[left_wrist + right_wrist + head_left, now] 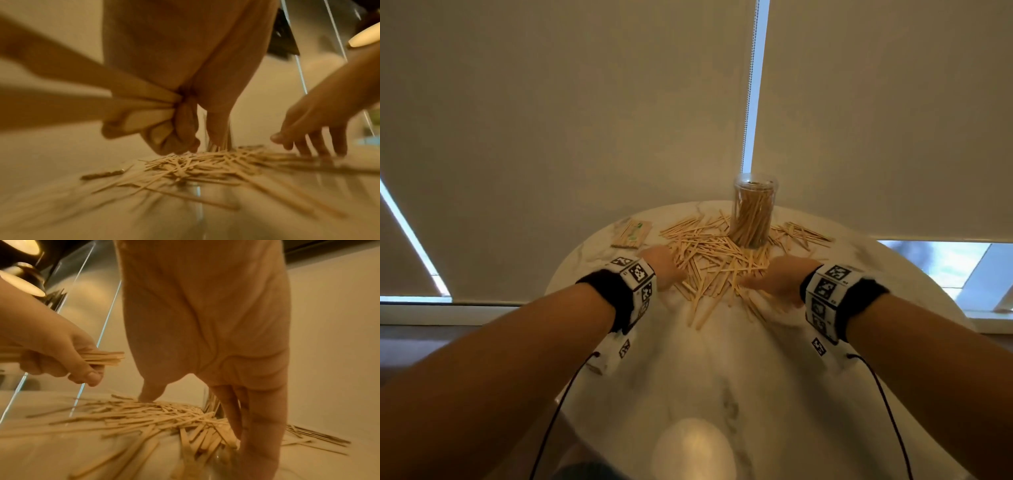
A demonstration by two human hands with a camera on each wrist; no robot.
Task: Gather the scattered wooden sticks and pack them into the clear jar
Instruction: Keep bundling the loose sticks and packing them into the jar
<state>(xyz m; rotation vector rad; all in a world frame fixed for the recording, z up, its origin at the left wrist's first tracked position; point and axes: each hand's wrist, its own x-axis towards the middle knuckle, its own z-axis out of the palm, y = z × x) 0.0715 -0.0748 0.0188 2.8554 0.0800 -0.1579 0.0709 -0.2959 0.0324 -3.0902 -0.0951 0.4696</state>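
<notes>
A heap of thin wooden sticks (pixel 714 260) lies scattered on the round marble table (pixel 722 370). Behind it stands the clear jar (pixel 753 210), upright, lid off, holding many sticks. My left hand (pixel 662 269) hovers at the heap's left edge and grips a bundle of sticks (pixel 104 358), whose ends poke out of the fist (pixel 164 129). My right hand (pixel 779 279) is at the heap's right edge, fingers straight and pointing down, fingertips (pixel 246 434) touching the sticks (pixel 164 415).
A flat packet of sticks (pixel 631 233) lies at the table's back left. More loose sticks (pixel 803 233) fan out to the right of the jar. Window blinds hang close behind the table. A lamp's glare shows on the near tabletop (pixel 693 448).
</notes>
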